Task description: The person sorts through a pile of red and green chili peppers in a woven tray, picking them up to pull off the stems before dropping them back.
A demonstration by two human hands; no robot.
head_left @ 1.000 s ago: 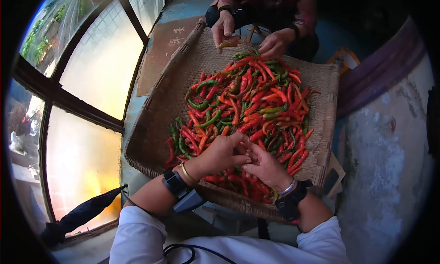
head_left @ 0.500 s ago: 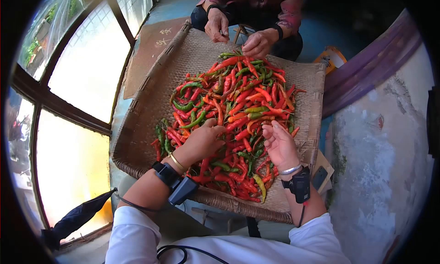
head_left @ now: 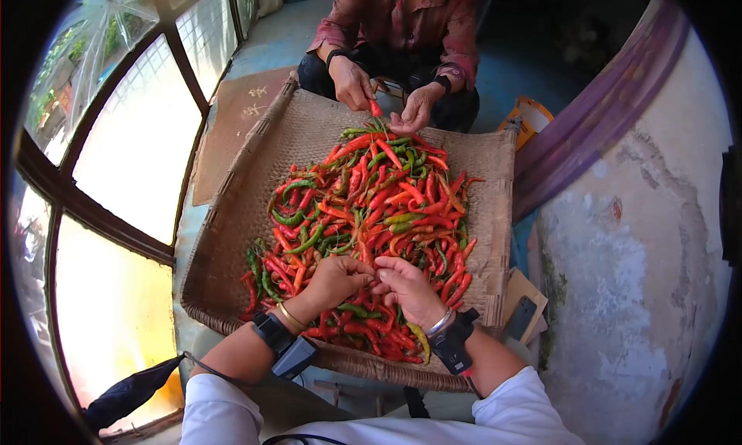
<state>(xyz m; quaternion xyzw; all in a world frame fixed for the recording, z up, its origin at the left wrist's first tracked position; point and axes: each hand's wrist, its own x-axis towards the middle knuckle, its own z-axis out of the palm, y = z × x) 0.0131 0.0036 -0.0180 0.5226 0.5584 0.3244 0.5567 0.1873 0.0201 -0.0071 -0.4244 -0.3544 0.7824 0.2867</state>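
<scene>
- My left hand (head_left: 334, 283) and right hand (head_left: 410, 292) nearly meet just below mid-frame, fingertips drawn narrow; I cannot tell whether either holds anything.
- A reddish pepper (head_left: 365, 248) is just above my fingertips, its long axis running roughly up the frame.
- My left hand looks slightly nearer it.
- The pepper heap (head_left: 410, 205) fills mid-frame, in a woven tray (head_left: 232, 205).
</scene>
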